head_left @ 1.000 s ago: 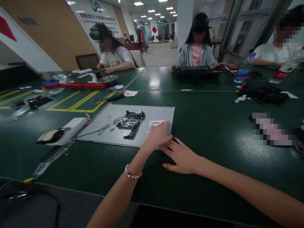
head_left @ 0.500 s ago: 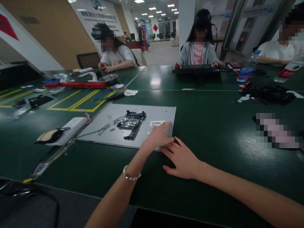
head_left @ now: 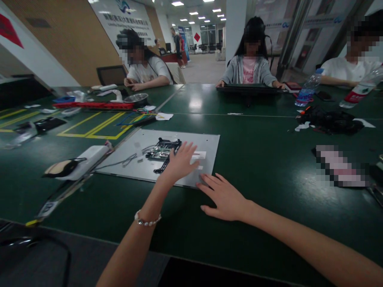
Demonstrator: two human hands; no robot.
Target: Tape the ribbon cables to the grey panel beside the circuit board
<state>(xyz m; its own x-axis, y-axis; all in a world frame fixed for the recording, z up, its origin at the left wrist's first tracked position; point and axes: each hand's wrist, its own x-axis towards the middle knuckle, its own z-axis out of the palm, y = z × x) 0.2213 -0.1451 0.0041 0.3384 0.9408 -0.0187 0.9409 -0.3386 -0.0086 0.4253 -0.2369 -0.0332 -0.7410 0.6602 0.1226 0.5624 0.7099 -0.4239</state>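
Note:
A pale grey flat panel lies on the green table, with a circuit board in a black frame and thin grey cables on it. My left hand, fingers spread and holding nothing, is over the panel just right of the board and covers part of the frame. White labels show beside its fingers. At the panel's near right corner is my right hand, open, its fingertips at the edge; whether they touch the panel I cannot tell. Most of that hand is over the green tabletop.
Left of the panel, a white box with a computer mouse sits beside a strip across the table. A phone lies to the right. Bottles and black cables stand farther back. Several people sit across the table.
My left hand has moved left, away from my right hand and toward the circuit board, with its fingers spreading. My right hand stays near the panel's corner.

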